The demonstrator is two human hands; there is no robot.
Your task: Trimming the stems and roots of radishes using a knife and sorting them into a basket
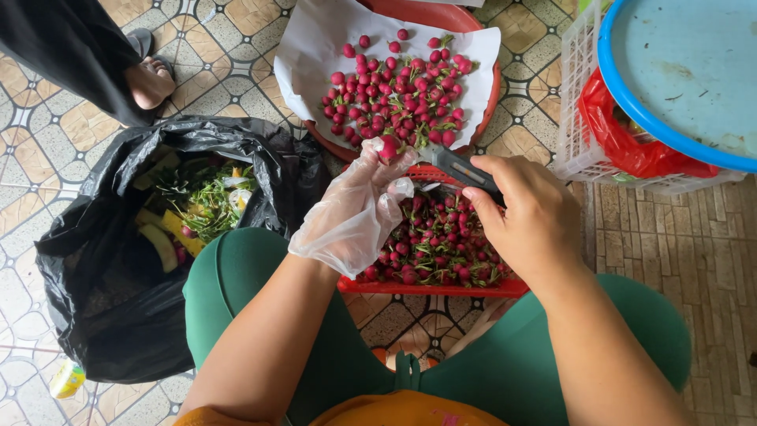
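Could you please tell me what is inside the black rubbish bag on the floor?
The black bag holds green leafy trimmings, pale yellow peel strips and a few red bits. Whatever lies deeper is hidden by that top layer and the bag's folds.

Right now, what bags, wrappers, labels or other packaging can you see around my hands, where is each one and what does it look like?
Black bin bag: on the floor left of the gloved left hand, open, holding green and yellow scraps.
Red plastic bag: upper right, bunched inside the white crate.
White paper sheet: top centre, lining the round red basin under the red fruits.
Small yellow-green labelled container: floor, bottom left.
No signs or screens.
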